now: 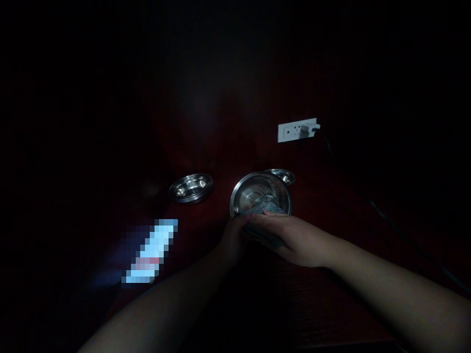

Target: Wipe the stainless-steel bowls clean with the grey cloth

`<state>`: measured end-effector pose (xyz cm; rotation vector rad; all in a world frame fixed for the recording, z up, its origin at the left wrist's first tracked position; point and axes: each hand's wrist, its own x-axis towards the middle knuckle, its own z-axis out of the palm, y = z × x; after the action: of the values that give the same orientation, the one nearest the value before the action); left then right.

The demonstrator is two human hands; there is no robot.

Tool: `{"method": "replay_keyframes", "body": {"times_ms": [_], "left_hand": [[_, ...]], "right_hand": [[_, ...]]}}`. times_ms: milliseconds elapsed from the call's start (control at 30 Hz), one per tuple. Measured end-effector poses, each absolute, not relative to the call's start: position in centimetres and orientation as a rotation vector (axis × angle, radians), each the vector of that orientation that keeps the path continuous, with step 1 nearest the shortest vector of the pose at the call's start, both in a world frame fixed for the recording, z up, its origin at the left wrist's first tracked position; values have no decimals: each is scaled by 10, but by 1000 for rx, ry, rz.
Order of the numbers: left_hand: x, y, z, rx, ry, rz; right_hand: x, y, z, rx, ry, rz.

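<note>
A shiny metal bowl (247,194) is tilted with its open side facing away from me and upward. My left hand (237,238) is closed on its near lower rim, most of the fingers hidden behind the bowl and my other hand. A grey-green checked cloth (265,205) lies bunched over the near rim and reaches into the bowl. My right hand (294,238) is closed on this cloth, pressing it against the near side of the bowl. The right fingertips are partly hidden in the dim light.
A stack of metal bowls (191,189) stands to the left on the dark red table (324,304). Another metal dish (285,176) sits behind the held bowl. At left lies a bright blurred screen (156,250). A wall socket (294,131) carries a plug; a cable (390,223) runs along the right.
</note>
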<state>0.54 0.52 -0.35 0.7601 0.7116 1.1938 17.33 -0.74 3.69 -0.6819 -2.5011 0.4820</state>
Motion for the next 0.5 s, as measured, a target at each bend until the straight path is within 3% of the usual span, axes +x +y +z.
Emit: {"method": "replay_keyframes", "body": {"times_ms": [200,500], "left_hand": [[5,7,-3,680,705,1189],[5,6,-1,640,689,1201]], "right_hand": [[176,-7,33,-786,-2527,233],[175,-11,44,-805,-2554,194]]}}
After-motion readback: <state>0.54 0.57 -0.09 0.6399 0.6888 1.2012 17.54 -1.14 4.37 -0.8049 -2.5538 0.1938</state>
